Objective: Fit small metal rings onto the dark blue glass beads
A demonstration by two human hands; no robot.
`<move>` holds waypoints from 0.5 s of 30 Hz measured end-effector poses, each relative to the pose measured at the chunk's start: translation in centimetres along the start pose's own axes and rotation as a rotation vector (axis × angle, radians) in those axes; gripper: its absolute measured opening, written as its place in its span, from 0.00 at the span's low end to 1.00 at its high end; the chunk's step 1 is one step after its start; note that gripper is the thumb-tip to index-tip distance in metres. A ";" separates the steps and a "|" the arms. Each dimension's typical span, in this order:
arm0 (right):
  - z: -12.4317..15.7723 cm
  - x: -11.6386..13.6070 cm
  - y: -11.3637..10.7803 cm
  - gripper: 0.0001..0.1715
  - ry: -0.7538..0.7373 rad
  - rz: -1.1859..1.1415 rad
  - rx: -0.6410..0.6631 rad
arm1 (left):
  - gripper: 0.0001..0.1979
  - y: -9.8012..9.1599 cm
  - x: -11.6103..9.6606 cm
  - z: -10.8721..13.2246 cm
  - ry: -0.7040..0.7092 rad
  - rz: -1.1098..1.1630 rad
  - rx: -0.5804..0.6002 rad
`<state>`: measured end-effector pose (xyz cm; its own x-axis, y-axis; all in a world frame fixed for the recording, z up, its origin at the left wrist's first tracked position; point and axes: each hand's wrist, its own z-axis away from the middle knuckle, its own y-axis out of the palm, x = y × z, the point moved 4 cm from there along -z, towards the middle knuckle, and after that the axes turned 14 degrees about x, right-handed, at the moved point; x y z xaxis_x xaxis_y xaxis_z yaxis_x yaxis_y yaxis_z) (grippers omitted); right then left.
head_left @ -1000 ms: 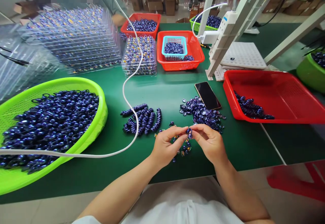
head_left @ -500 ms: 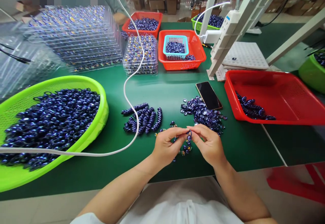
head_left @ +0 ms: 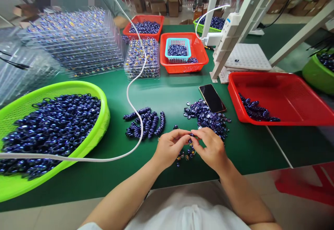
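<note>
My left hand (head_left: 169,147) and my right hand (head_left: 212,149) meet over the green table, fingertips pinched on one small dark blue ring-shaped piece (head_left: 192,135). The fingers cover most of it. Beneath them lie small blue and gold pieces (head_left: 187,156), partly hidden by the hands. Just beyond my right hand spreads a heap of shiny dark blue caps (head_left: 208,116), with a phone (head_left: 212,98) at its far edge. Left of my left hand, several stacked rows of blue ring-shaped pieces (head_left: 148,123) rest on the table.
A large green basket (head_left: 105,113) of blue rings stands at left, crossed by a white cable (head_left: 127,152). A red tray (head_left: 294,110) is at right. Farther back are clear stacked trays (head_left: 91,56), orange baskets (head_left: 184,69) and a white post (head_left: 221,58). Another person is behind the stacks.
The view has shifted a little. Both hands stay together, but the ring-shaped piece has turned between the fingertips and shows less than before.
</note>
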<state>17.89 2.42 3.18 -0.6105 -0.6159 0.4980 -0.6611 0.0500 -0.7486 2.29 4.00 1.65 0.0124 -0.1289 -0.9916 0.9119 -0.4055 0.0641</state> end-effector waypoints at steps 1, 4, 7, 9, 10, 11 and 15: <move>0.0 0.1 0.0 0.18 -0.005 -0.018 -0.002 | 0.09 0.0 0.3 -0.1 -0.046 0.108 0.033; -0.1 0.1 0.0 0.18 0.009 -0.117 0.028 | 0.11 0.1 0.9 -0.3 -0.134 0.350 0.139; -0.2 0.0 0.2 0.16 0.010 -0.168 0.095 | 0.11 0.2 1.4 -0.4 -0.170 0.436 0.198; -0.2 0.1 0.3 0.14 -0.013 -0.152 0.124 | 0.11 0.2 1.6 -0.4 -0.177 0.448 0.207; -0.2 0.1 0.3 0.14 -0.021 -0.134 0.128 | 0.12 0.2 1.6 -0.5 -0.181 0.447 0.211; -0.2 0.0 0.3 0.13 -0.022 -0.116 0.128 | 0.12 0.1 1.5 -0.5 -0.184 0.433 0.213; -0.1 -0.1 0.4 0.09 -0.009 -0.078 0.120 | 0.16 -0.4 0.5 -0.4 -0.138 0.307 0.156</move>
<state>17.64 2.61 2.92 -0.5550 -0.6214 0.5531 -0.6491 -0.0923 -0.7551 2.12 4.47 1.03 0.2105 -0.3829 -0.8995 0.8003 -0.4608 0.3835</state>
